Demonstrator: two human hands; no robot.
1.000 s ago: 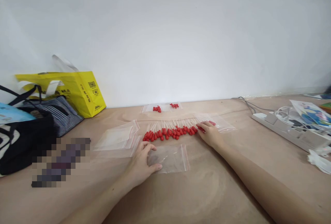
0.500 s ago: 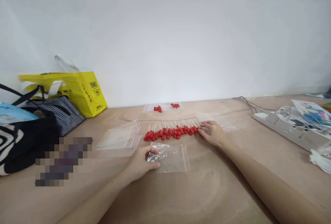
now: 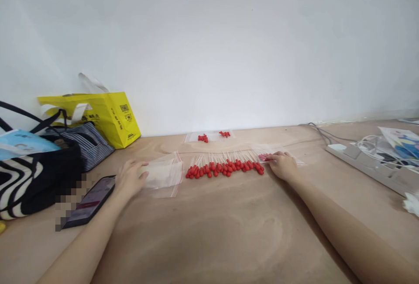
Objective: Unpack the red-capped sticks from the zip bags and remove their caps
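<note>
A row of several thin clear droppers with red bulbs (image 3: 225,168) lies across the middle of the wooden table (image 3: 209,231). My right hand (image 3: 283,165) sits at the row's right end, its fingers curled around a red-bulbed dropper (image 3: 264,158) that lies on a clear bag. My left hand (image 3: 131,177) rests with fingers stretched flat on the left edge of a stack of clear zip bags with red strips (image 3: 163,172), just left of the row.
Two clear bags holding red bulbs (image 3: 211,136) lie by the wall. A phone (image 3: 90,201), a black-and-white bag (image 3: 29,179), a striped bag (image 3: 81,142) and a yellow bag (image 3: 108,116) stand at the left. A white power strip (image 3: 366,166) with cables and papers (image 3: 402,140) is at the right.
My left hand took the clear bag from in front of me and moved left onto the stack of bags. My right hand shifted slightly right along the row's end. The camera turned a little left.
</note>
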